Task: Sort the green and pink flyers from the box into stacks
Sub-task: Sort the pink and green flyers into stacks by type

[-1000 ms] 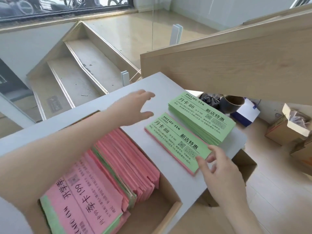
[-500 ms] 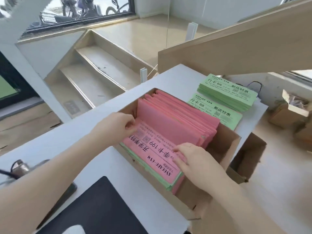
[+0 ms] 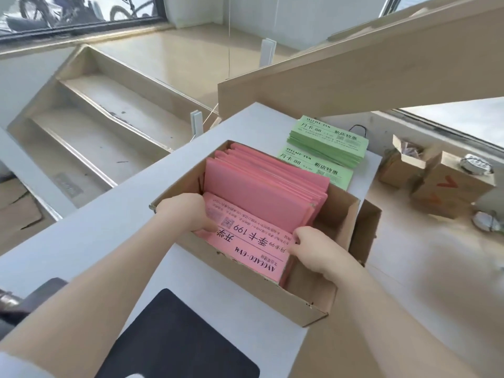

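A cardboard box (image 3: 308,304) on the white table holds a row of pink flyers (image 3: 267,192) standing on edge. The front bundle (image 3: 251,238), pink with black print on its face, tilts toward me. My left hand (image 3: 188,211) grips its left end and my right hand (image 3: 311,248) grips its right end, fingers curled round the edges. Beyond the box, a thick green flyer stack (image 3: 330,137) lies flat at the far end of the table. A second, thinner stack with a green flyer on top (image 3: 319,166) lies just in front of it.
The white table (image 3: 95,241) is narrow; its right edge drops to the floor. A black pad (image 3: 174,336) lies near me. Brown cartons (image 3: 447,184) stand on the floor at right. A wooden stair stringer (image 3: 354,75) overhangs the far end; steps descend at left.
My gaze and both hands left the green stacks and came back to the box. Both hands now hold the ends of the front pink bundle, lifted slightly and tilted toward me.
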`<state>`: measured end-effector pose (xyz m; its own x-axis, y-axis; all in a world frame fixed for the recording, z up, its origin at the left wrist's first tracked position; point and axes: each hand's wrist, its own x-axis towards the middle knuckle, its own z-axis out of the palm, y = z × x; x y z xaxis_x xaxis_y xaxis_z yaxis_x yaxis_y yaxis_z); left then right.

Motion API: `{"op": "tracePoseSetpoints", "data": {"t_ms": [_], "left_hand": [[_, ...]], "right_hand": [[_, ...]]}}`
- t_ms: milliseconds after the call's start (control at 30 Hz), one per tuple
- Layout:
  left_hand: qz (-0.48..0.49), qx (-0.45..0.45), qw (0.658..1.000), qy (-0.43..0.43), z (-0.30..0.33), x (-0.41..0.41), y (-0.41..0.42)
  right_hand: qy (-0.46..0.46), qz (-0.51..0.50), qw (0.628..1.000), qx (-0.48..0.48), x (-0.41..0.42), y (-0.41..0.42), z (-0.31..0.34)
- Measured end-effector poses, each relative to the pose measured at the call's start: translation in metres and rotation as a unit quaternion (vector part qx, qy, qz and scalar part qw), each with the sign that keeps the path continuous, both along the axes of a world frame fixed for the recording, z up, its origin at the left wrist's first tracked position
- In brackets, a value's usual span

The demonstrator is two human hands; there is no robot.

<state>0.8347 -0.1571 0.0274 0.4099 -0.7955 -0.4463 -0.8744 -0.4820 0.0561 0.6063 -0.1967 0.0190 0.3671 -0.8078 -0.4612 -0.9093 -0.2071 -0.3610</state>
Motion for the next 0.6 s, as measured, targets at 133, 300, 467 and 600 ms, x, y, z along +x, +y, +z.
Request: {"op": "tracePoseSetpoints", "data": {"t_ms": [133,300,467,600], "left_hand": [[-0.001,-0.010,1.000,-0.005,-0.003,0.001,0.000],[0.019,-0.032,0.999,0.008,-0.004,0.001,-0.002],[-0.009,-0.057,0.994,0.091,0.002,0.001,0.001],[-0.025,-0.135,0.958,0.252,0.019,0.000,0.017]], "right_hand": [[-0.080,-0.079,0.994,0.013,-0.001,0.001,0.003],[-0.120,-0.100,0.987,0.027,-0.004,0.001,0.006],[-0.120,-0.097,0.988,-0.012,-0.005,0.000,0.002],[-0.106,-0.064,0.992,-0.037,-0.007,0.002,0.001]]}}
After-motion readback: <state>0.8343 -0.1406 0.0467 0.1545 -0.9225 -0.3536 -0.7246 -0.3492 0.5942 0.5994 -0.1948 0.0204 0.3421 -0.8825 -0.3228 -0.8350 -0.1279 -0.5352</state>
